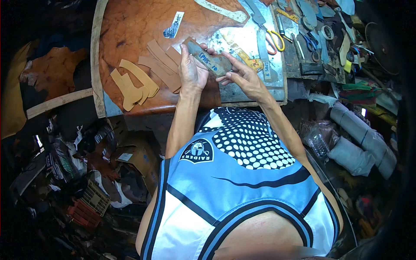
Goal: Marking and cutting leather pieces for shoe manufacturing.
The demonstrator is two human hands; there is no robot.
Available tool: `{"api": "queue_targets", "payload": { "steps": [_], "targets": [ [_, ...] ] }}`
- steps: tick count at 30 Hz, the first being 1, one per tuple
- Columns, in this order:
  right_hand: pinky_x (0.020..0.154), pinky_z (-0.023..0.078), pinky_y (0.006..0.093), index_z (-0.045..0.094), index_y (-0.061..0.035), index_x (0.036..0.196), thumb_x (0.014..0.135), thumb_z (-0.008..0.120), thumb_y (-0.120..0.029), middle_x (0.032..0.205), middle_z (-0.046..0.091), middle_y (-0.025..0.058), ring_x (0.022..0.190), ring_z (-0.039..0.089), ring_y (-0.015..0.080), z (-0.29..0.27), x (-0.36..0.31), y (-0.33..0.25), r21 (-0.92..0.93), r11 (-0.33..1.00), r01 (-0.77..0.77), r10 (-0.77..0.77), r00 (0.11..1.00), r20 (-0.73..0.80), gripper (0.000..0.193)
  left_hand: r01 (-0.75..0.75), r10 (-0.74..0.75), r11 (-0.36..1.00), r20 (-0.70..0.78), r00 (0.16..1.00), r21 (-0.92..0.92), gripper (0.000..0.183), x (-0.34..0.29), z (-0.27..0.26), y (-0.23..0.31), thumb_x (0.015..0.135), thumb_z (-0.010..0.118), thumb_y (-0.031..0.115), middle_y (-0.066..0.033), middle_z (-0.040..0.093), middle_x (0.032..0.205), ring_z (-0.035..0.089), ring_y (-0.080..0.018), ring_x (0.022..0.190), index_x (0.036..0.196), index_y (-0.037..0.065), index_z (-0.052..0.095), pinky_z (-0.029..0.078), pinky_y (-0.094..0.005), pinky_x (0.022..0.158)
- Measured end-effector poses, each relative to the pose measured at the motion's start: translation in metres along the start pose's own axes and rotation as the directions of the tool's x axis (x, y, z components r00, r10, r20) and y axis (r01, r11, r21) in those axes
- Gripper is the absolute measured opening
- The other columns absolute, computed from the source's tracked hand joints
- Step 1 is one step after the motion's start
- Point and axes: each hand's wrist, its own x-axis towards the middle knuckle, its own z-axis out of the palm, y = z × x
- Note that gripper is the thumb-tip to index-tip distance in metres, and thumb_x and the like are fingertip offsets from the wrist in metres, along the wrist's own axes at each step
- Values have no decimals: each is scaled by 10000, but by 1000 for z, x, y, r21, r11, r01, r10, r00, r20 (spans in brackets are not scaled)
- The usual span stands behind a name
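Note:
Above the worktable I hold a flat grey-brown pattern template with blue handwriting, tilted down to the right. My left hand is closed on its left end, thumb along the edge. The fingers of my right hand grip its right end. Beneath lies a brown leather hide. Left of my left hand rest several cut leather pieces, some brown, some tan. A small white-and-dark template lies farther back. Beyond my right hand are a yellow worn template and a grey strip template.
A metal sheet covers the table's right part, with yellow-and-red-handled scissors near its edge. On the cluttered bench at right are blue-handled scissors and a tape roll. A red crate sits low at left; wrapped rolls stand at right.

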Motion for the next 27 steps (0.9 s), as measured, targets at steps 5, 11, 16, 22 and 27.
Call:
{"api": "queue_targets", "payload": {
  "steps": [5,11,16,22,27],
  "targets": [
    [823,574,306,261,-42,1523,992,482,-60,1063,656,155,962,687,209,-8,-6,8,54,998,-18,17,1000,24,575,30,-37,997,-95,995,-75,510,-1,15,-4,1042,247,525,-109,572,894,587,-265,850,1168,94,489,514,-453,837],
    [780,575,291,291,-49,1515,992,496,-64,966,679,121,900,700,191,-5,-4,12,38,999,14,-14,1000,-3,562,43,-41,994,26,999,-103,467,-6,14,-3,1031,324,512,-104,624,920,592,-265,887,1181,137,558,503,-470,883],
    [768,570,283,340,-42,1495,982,520,-59,898,686,101,850,705,174,-2,0,17,63,998,23,-21,999,-36,544,44,-39,990,43,998,-135,463,-10,11,0,1028,341,511,-109,628,939,596,-267,904,1188,137,561,502,-472,885],
    [767,567,283,353,-37,1488,978,519,-49,837,671,77,823,703,171,4,-1,16,118,993,5,0,999,-46,536,16,-23,991,-54,998,-135,381,-9,14,6,1036,380,445,-117,610,945,592,-270,904,1174,141,561,493,-473,886],
    [743,550,269,346,-50,1496,966,530,-58,784,653,44,792,692,146,9,1,23,12,1000,-5,6,998,-66,561,-17,11,994,-52,999,-106,366,-6,1,5,1035,395,445,-104,607,967,593,-252,905,1164,147,564,495,-462,871]
  ]
}}
